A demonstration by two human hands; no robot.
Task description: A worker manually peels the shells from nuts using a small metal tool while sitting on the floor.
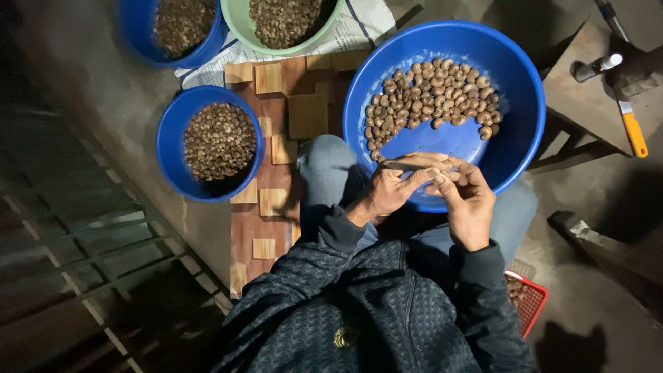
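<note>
Both hands meet over the near rim of a large blue basin point(514, 90) resting on my knees. The basin holds a heap of pale brown nuts point(431, 97). My left hand point(390, 192) pinches a thin, short blade-like tool point(406, 166) that points left. My right hand point(469, 204) curls against it, fingertips closed on a small nut point(444, 181) that is mostly hidden by the fingers. Dark jacket sleeves cover both of my wrists.
A smaller blue bowl of dark nuts point(173, 148) stands at the left on a wooden patterned board point(307, 114). Another blue bowl point(138, 34) and a pale green bowl point(238, 24) sit at the top. An orange-handled tool point(634, 135) lies on a stand at the right. A red basket point(532, 300) is by my right side.
</note>
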